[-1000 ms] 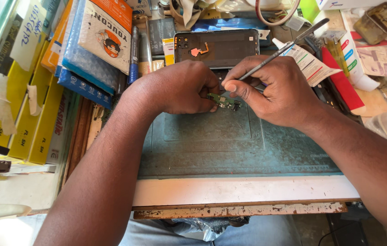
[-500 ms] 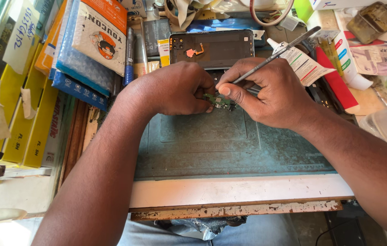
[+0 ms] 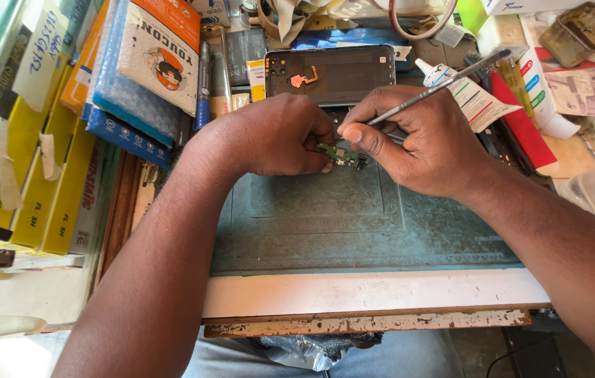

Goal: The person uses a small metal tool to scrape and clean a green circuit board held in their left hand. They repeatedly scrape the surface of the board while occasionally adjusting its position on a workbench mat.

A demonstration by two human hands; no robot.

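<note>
Working over a worn green mat in the middle of the frame, a person is holding a small green circuit board between both hands just above the mat's upper edge. The left hand, coming in from the lower left, is curling nearly closed, with its thumb and fingertips pinching the left end of the board. The right hand, coming in from the right, is also closing tightly, gripping a thin metal tool like a pen; the handle is slanting up toward the upper right of the frame, while its tip is hiding behind the fingers beside the board, so whether it is touching the board cannot be told. Just above the hands, an opened dark phone shell is lying face down with a small orange part showing inside. Packets in orange and blue are leaning at the upper left, with yellow boxes stacking up along the left edge. A white tube with a nozzle and a red flat object are lying at the upper right.
</note>
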